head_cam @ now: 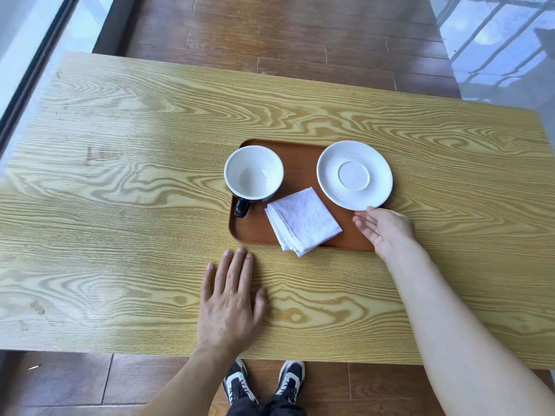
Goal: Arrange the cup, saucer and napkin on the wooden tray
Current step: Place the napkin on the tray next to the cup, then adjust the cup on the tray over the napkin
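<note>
A brown wooden tray point(303, 151) lies on the table's middle. On its left part stands a cup point(253, 173), white inside with a black handle pointing toward me. A folded white napkin point(303, 221) lies at the tray's front, one corner overhanging the front rim. A white saucer point(354, 174) sits on the tray's right part, spreading past the right rim. My right hand point(386, 228) is just in front of the saucer, palm turned left, fingertips touching or nearly touching its near rim, holding nothing. My left hand point(231, 298) rests flat on the table, in front of the tray's left corner.
The light wood-grain table point(120, 205) spreads wide to the left and right of the tray. Its near edge runs just above my shoes point(264, 381). Dark wooden floor lies beyond the far edge, with glass panels at both sides.
</note>
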